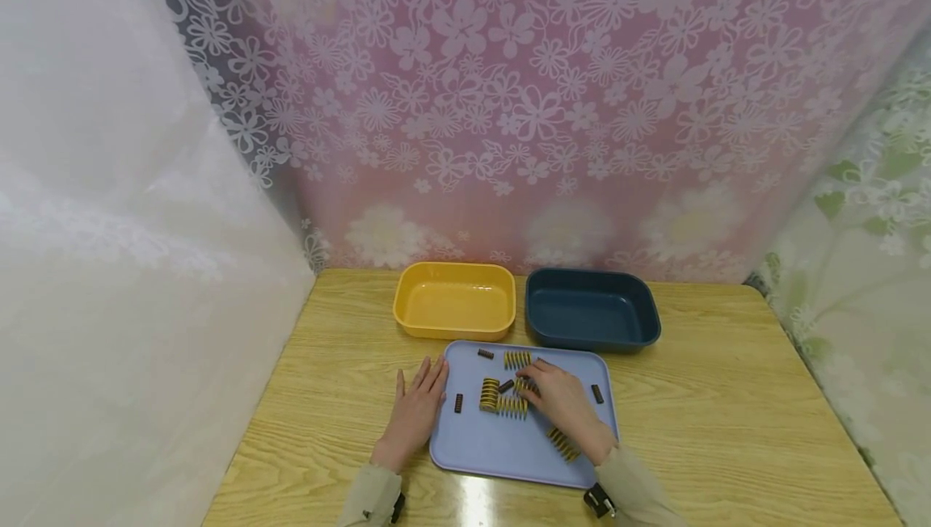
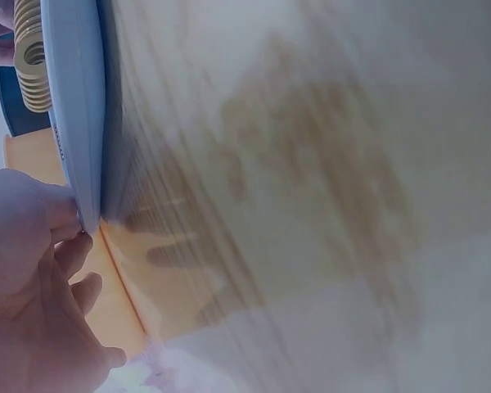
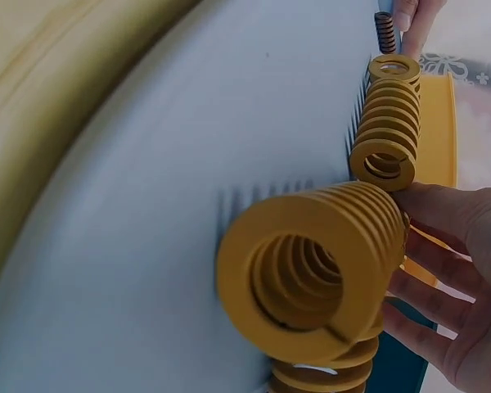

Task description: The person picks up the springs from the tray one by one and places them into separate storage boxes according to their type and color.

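On a pale blue tray (image 1: pixel 509 456) lie several thick yellow coil springs (image 1: pixel 512 407) and several small dark springs (image 1: pixel 458 403). My right hand (image 1: pixel 563 406) reaches over the tray's right half, thumb and fingers around a yellow spring (image 1: pixel 525 387) near the middle. From the right wrist, another large yellow spring (image 3: pixel 299 274) stands in front and hides part of that grasp. At the tray's left edge, my left hand (image 1: pixel 414 412) rests with its fingers extended and nothing in it. Its thumb (image 2: pixel 61 209) touches the tray's rim in the left wrist view.
Behind the tray stand a yellow bin (image 1: pixel 454 333) on the left and a dark blue bin (image 1: pixel 592 343) on the right. The wooden table (image 1: pixel 727 414) ends at a flowered pink curtain (image 1: pixel 509 107), with pale curtains at both sides.
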`<state>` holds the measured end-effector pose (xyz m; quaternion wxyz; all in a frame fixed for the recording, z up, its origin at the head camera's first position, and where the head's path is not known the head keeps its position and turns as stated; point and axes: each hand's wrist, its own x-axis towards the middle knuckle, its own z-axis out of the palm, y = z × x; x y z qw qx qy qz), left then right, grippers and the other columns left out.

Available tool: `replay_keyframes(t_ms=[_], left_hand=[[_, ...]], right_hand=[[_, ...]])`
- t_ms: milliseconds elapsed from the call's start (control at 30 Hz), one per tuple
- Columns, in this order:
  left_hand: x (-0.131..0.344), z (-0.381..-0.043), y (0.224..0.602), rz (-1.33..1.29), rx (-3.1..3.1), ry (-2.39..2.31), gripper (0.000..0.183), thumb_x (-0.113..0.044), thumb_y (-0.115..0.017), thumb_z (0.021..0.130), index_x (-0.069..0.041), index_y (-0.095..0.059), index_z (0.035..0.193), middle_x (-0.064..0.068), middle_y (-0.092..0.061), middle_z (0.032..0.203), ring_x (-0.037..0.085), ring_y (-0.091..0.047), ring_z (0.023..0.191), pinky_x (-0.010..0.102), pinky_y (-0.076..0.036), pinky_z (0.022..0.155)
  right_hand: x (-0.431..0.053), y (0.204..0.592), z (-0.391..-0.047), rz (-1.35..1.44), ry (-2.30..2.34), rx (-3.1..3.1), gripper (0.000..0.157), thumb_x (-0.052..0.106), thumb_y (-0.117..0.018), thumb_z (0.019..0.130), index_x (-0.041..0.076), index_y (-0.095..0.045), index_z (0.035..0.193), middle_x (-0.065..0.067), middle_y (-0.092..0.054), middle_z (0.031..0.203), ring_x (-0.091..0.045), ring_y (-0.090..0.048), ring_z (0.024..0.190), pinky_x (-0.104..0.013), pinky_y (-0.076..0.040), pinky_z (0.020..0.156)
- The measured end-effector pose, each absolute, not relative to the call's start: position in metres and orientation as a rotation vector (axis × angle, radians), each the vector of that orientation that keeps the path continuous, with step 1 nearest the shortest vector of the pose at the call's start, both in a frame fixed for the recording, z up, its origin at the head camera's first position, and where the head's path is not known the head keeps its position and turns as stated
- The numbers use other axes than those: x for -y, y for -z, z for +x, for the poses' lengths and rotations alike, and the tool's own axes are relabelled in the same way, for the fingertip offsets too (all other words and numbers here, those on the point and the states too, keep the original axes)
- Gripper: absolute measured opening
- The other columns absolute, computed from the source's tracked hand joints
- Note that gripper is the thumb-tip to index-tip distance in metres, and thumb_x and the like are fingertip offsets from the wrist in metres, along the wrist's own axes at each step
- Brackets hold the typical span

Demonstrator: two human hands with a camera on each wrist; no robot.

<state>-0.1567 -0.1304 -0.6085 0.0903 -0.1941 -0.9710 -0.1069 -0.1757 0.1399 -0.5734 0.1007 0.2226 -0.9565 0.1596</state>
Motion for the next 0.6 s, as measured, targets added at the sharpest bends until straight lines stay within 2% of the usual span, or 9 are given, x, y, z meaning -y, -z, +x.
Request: replay_keyframes(t_ms=[267, 600], left_hand=[[0.1305, -0.1570, 0.6084, -0.578, 2.899, 0.305, 0.048, -0.023, -0.050, 0.095, -0.010, -0.040, 0.140, 0.004, -0.037, 0.146, 0.028, -0.030, 0.135, 0.065, -0.020, 0.101], [0.1282, -0.1563, 0.6034, -0.572, 2.909, 0.305, 0.049, -0.022, -0.052, 0.094, -0.011, -0.041, 0.140, 0.004, -0.037, 0.145, 0.028, -0.031, 0.135, 0.066, -0.021, 0.101]], right_hand=[[-0.1386, 0.5748, -0.1768, 0.644, -0.444, 2.832, 0.029, 0.028, -0.078, 0.072, 0.018, -0.069, 0.098, 0.007, -0.062, 0.088, -0.013, -0.062, 0.074, -0.029, -0.049, 0.056], [-0.1369, 0.5829, -0.1763, 0.647, -0.447, 2.845, 0.036, 0.024, -0.080, 0.070, 0.015, -0.068, 0.102, 0.003, -0.063, 0.092, -0.015, -0.062, 0.078, -0.032, -0.051, 0.061]])
